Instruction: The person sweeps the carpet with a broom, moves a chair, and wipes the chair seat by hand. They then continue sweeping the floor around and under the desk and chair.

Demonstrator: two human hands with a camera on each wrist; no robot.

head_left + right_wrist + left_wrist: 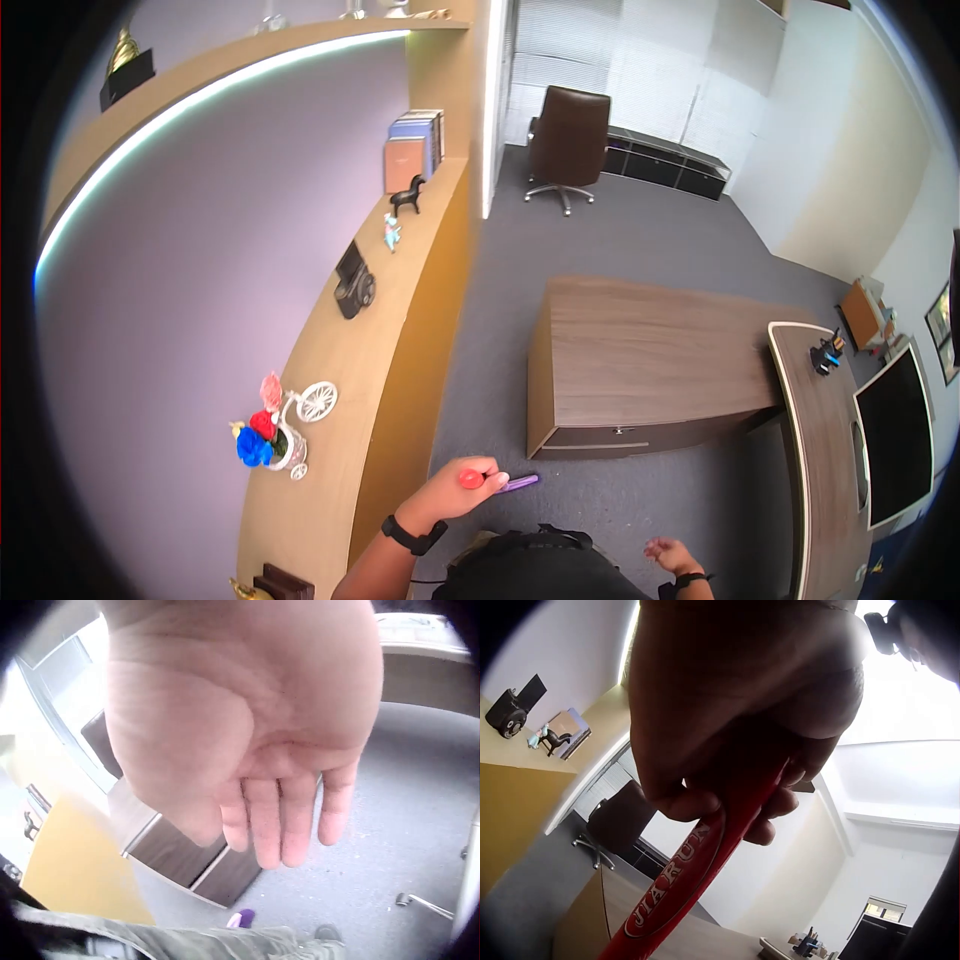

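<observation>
My left hand grips a stick-like thing by its red handle, which carries the raised letters JIARUN. In the head view the handle's round red end shows above the fist, and a narrow purple part sticks out to the right. I cannot tell what kind of thing it is. My right hand hangs low at my right side, away from everything. Its palm faces the right wrist camera with fingers extended and nothing in it.
On the left, a wooden shelf bears a white tricycle planter with flowers, a black camera-like ornament, figurines and books. Ahead stands a brown cabinet. A desk with a monitor is at right, an office chair farther back.
</observation>
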